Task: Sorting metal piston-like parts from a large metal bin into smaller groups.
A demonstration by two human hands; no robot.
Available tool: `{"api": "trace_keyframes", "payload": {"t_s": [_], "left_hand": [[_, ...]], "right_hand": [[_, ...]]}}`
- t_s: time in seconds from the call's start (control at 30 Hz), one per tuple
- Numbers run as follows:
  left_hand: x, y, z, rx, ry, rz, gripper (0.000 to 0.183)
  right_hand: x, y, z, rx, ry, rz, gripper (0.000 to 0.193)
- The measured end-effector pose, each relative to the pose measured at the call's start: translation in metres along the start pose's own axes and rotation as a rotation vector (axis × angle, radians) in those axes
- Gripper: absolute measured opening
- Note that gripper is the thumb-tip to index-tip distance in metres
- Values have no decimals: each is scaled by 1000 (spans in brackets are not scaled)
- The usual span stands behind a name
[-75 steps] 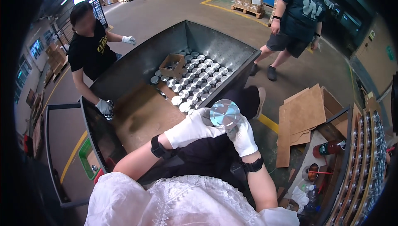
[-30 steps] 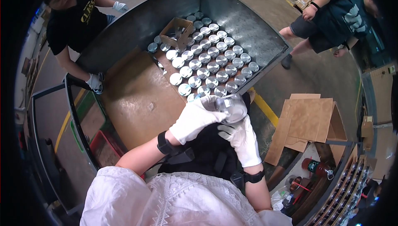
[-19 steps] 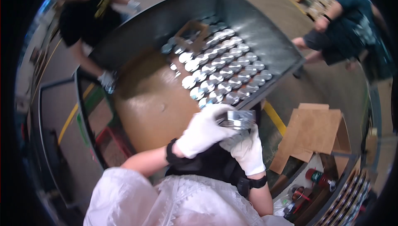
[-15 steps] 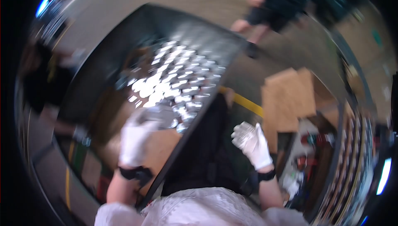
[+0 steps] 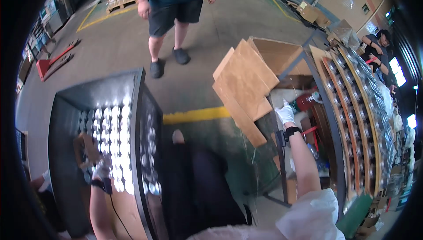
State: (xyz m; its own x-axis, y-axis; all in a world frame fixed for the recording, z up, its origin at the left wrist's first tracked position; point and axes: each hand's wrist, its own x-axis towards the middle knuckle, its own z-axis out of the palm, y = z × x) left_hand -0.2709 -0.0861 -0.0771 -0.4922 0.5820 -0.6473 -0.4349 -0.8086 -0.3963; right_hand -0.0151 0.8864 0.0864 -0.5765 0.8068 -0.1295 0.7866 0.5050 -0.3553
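Since half a second ago our left hand (image 5: 102, 171) has gone deeper into the bin (image 5: 112, 89), while our right hand (image 5: 285, 115) has moved outward to just beside a red bottle (image 5: 305, 102). Our view has turned to the right too.

The bin is dark metal, open at the top, on our left. On our right rises a stack of boards (image 5: 358, 127) with metal parts between the layers, and flattened cardboard (image 5: 249, 83) lies between bin and stack. A small open brown box (image 5: 91, 150) sits in the bin.

The round metal pieces (image 5: 116, 146) stand in close rows beside that box, flat-topped and silvery, many glaring nearly white and the far-left ones duller grey. Our left fingers are in the bin among these pieces, at the near side of the box; they are blurred, and we cannot tell whether they are clamped on a piece. Our right fingers are apart, with nothing seen in them, well away from the bin's pieces.

Our left forearm reaches straight forward from the lower edge; our right arm stretches forward and outward. Each gloved hand has a black band (image 5: 292, 131) at its wrist.
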Motion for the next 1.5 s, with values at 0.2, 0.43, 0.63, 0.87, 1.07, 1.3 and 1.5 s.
{"api": "trace_keyframes", "payload": {"t_s": [0.2, 0.43, 0.63, 0.87, 1.07, 1.3, 1.5], "left_hand": [[96, -13, 8, 1373, 532, 432, 41], [104, -45, -5, 1489, 607, 367, 28], [110, -74, 10, 1576, 768, 542, 29], [-25, -72, 88, 2097, 671, 1181, 40], [-102, -498, 214, 1883, -38, 1003, 50], [4, -651, 125, 817, -266, -453, 78], [-19, -626, 66, 1048, -466, 94, 68]], "right_hand": [[162, -36, 4, -449, 459, -319, 54], [200, -74, 18, -553, 333, -31, 33], [162, -89, 39, -419, 309, -337, 44], [89, -151, -16, -217, 563, -387, 54], [-124, -207, -187, 396, 692, -410, 34], [-323, -202, -183, 1124, 401, -73, 19], [-406, -139, -114, 991, 49, -496, 27]]}}
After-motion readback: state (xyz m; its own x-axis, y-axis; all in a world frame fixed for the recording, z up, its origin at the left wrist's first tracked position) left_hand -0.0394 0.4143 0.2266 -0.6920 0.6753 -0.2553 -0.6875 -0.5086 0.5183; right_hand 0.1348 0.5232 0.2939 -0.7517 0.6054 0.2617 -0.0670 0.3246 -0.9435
